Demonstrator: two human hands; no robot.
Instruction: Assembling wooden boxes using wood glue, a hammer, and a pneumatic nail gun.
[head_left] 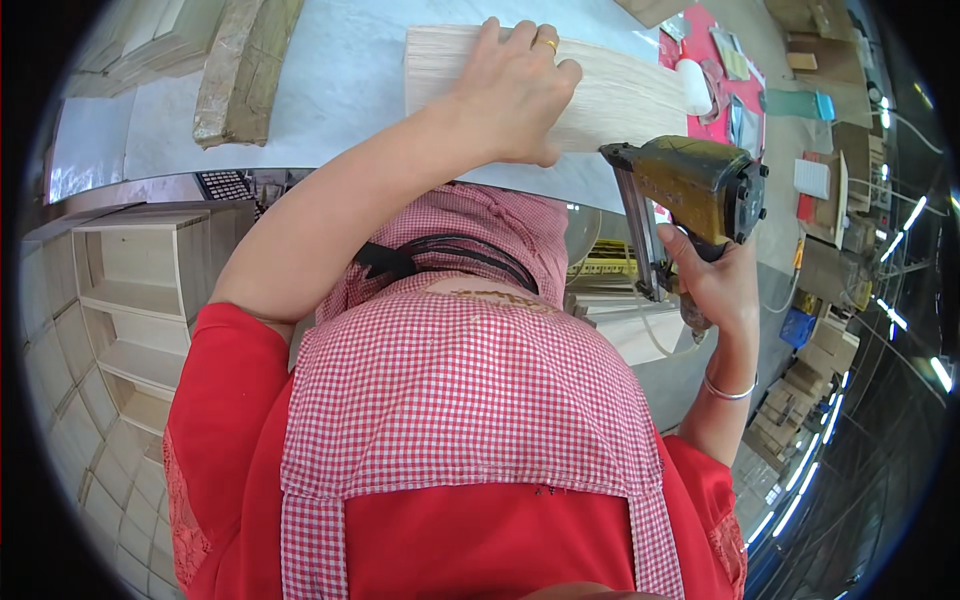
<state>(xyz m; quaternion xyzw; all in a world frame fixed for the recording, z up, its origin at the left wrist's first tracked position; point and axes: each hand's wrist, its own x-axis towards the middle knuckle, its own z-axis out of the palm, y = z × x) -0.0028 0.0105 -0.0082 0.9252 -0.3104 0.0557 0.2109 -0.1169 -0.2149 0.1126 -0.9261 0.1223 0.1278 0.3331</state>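
A pale, grained wooden board (pixel 610 95) lies across the light worktable. My left hand (pixel 515 90), with a ring on one finger, spans it: the fingers reach toward the far edge and the thumb bends over the near one. In my right hand (pixel 715 280) is a pneumatic nail gun (pixel 690 185) with a worn yellow-and-black body. Its nose is at the board's near edge, toward the right end; I cannot tell whether they touch. The right fingers wrap the handle and are partly hidden behind it.
A long taped brown package (pixel 245 75) lies on the worktable (pixel 340 75) to the left, near stacked boards (pixel 150 40). At the right, a white bottle (pixel 693 85) rests on a pink sheet (pixel 715 40). A thin air hose (pixel 650 335) loops below the gun. Wooden shelving (pixel 130 265) stands lower left.
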